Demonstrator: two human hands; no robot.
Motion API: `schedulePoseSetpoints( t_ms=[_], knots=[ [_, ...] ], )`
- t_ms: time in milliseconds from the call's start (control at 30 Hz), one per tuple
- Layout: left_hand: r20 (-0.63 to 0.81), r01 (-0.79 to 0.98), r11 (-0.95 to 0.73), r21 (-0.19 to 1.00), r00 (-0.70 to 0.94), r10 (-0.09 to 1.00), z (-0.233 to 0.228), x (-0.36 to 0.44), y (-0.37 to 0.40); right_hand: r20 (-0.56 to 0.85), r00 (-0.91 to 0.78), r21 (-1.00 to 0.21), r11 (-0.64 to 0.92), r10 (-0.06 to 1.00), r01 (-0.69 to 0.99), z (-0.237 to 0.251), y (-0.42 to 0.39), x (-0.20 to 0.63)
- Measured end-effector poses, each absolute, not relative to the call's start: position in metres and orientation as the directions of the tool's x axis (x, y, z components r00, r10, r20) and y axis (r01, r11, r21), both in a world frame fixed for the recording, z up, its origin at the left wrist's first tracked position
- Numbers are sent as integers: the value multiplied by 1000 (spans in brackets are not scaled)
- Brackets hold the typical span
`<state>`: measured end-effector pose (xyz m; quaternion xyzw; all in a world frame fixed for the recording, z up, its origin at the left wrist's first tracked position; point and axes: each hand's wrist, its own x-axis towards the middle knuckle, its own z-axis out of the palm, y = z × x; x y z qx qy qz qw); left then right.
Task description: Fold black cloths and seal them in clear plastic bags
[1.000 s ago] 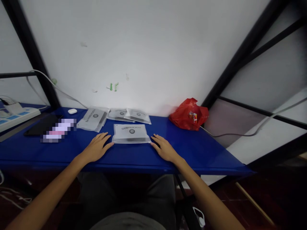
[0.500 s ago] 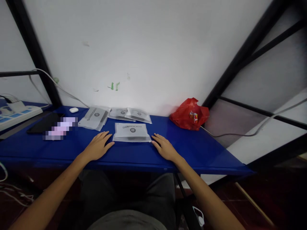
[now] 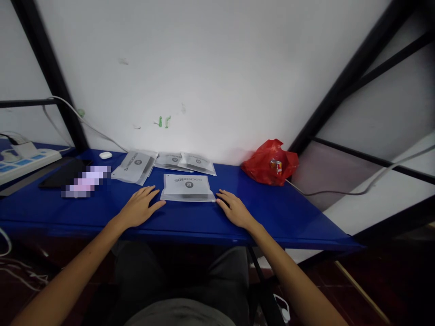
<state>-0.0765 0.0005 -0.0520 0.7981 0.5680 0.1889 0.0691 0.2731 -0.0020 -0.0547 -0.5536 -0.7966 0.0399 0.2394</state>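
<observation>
A flat grey-white plastic pouch (image 3: pixel 188 187) with a round logo lies on the blue table (image 3: pixel 288 213) straight in front of me. My left hand (image 3: pixel 140 208) rests palm down on the table just left of the pouch, fingers spread, thumb close to its lower left corner. On the other side my right hand (image 3: pixel 233 209) lies flat with its fingertips at the pouch's lower right corner. Neither hand holds anything. Behind it, against the wall, lie three more pouches: one (image 3: pixel 134 167) at the left and two overlapping ones (image 3: pixel 185 161).
A crumpled red plastic bag (image 3: pixel 270 163) sits at the back right. At the left are a dark tablet (image 3: pixel 61 174), a small white earbud case (image 3: pixel 105 155) and a white power strip (image 3: pixel 23 159). Black frame bars rise at both sides. A grey cable (image 3: pixel 356 188) runs off the right.
My hands stay flat beside the pouch; the left thumb has edged slightly toward it. The view has shifted a little.
</observation>
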Motion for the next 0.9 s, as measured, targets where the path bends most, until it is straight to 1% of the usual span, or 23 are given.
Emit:
schedulePoseSetpoints(
  t_ms=[167,300,367,467,533,633,733,900],
  knots=[
    [311,833,-359,421,239,920,-48,-69,14,368,-242,-372,380,898,847,-48,7,263],
    [406,784,-408,468,220,887,-50,-60,32,337,-188,-428,328,922,842,-41,18,249],
    [406,779,-389,492,189,894,-51,-56,38,305,-143,-472,280,942,836,-37,21,244],
    [359,784,-304,541,112,927,-48,-50,41,247,-69,-553,199,967,809,-33,22,239],
    [351,778,-277,564,78,933,-42,-47,40,244,-33,-591,175,969,788,-30,22,237],
    [405,760,-313,570,71,912,-30,-45,40,306,3,-617,195,952,763,-23,23,234],
    [467,756,-348,555,63,882,-14,-45,47,392,21,-610,243,920,754,-14,32,230],
    [524,810,-299,505,-12,852,7,-43,79,514,40,-564,302,857,769,1,69,223]
  ],
)
